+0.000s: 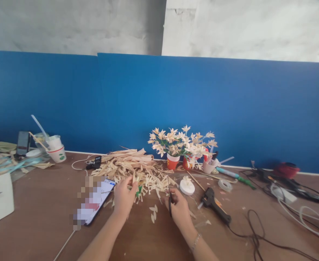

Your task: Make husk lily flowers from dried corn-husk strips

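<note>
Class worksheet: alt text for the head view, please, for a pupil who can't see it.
A person's right hand holds dark scissors; the left hand is at a heap of pale strips on a brown table. Pale flowers in cups stand beyond; a phone lies left, a glue gun right.

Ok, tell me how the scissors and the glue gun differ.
The scissors are held in the right hand; the glue gun lies on the table. The scissors are slim, while the glue gun is bulkier. The glue gun trails a cord; the scissors show none. Both have dark handles.
</note>
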{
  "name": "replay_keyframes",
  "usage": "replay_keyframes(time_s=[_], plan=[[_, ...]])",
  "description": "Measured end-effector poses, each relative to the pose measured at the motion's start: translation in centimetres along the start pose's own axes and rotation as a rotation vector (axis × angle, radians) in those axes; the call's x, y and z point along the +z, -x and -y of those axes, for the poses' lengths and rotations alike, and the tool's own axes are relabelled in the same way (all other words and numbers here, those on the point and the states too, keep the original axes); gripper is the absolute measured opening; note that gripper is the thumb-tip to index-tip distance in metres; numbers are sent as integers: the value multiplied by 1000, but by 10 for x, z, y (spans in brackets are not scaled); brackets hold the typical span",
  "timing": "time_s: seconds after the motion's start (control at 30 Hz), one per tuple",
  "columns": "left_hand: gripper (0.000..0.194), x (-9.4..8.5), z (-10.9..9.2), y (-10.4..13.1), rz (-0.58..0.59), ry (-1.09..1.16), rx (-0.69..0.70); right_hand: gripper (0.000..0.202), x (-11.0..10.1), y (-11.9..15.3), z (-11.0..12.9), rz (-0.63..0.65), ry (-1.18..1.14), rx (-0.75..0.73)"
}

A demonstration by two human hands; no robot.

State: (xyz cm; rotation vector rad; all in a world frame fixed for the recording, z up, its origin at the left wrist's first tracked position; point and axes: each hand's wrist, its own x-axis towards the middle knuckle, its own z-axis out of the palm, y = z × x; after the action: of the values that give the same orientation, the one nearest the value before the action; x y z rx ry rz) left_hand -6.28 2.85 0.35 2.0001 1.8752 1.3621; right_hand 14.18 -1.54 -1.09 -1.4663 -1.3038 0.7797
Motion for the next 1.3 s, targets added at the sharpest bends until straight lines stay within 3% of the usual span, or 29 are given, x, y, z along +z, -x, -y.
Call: replay_keyframes(time_s=[0.13, 0.23, 0.37, 0.57, 0.8, 0.93, 1.07, 1.23, 1.3], plan=[[44, -4, 10, -7, -117, -48, -83, 24, 1, 0, -3, -8, -19, -26], [35, -7, 8, -7, -193, -146, -35, 25, 1, 0, -2, -2, -25, -18], [10, -3, 6, 0, -52, -234, 73, 26, 1, 1, 2, 2, -23, -8], [21, 8, 14, 5, 20, -275, 134, 26, -1, 1, 6, -49, -16, 0], [24, 7, 8, 3, 41, -130, 221, 26, -2, -1, 0, -184, -129, -75], [25, 10, -5, 8, 117, -26, 280, 29, -4, 0, -3, -256, -204, -95], [20, 19, -34, 9, 282, -17, 335, 29, -4, 0, -5, -299, -200, -140], [25, 48, -69, -16, 539, -201, 443, 24, -4, -2, -8, -294, -158, -186], [23, 64, -76, -27, 573, -218, 443, 24, -4, -2, -9, -294, -157, -202]])
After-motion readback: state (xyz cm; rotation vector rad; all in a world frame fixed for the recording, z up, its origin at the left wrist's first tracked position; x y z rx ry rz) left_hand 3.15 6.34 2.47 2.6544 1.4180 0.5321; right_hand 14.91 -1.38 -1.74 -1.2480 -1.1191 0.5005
